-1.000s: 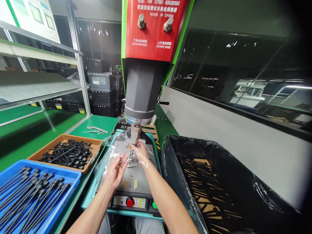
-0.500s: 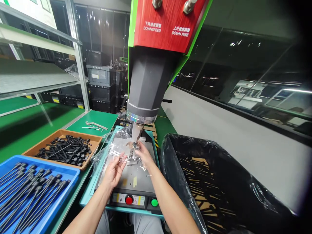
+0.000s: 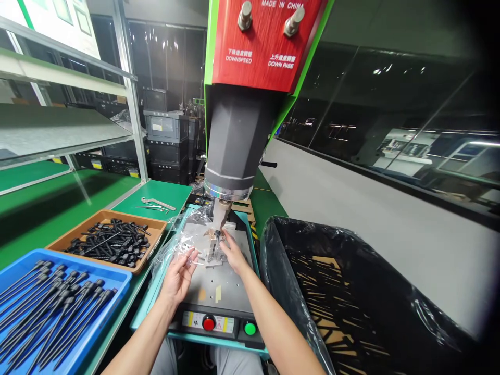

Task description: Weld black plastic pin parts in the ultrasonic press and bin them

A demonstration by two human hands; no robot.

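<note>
My left hand is palm up with loosely bent fingers apart, left of a metal fixture on the machine's grey plate. Nothing clear shows in its grasp; crumpled clear plastic film lies just beyond its fingertips. My right hand is at the fixture's right side, finger and thumb apart. Its fingertips are beside a small black part in the fixture, and I cannot tell whether they touch it. Right above stands the machine's metal horn.
Left are a blue tray of black rods with thick heads and a brown tray of shorter black parts. A wrench lies behind them. At right stands a bin lined with black plastic. Red and green buttons are in front.
The camera view has shifted slightly, so the scene sits lower and further right. My left hand has drawn a little away from the fixture; my right hand stays beside it.
</note>
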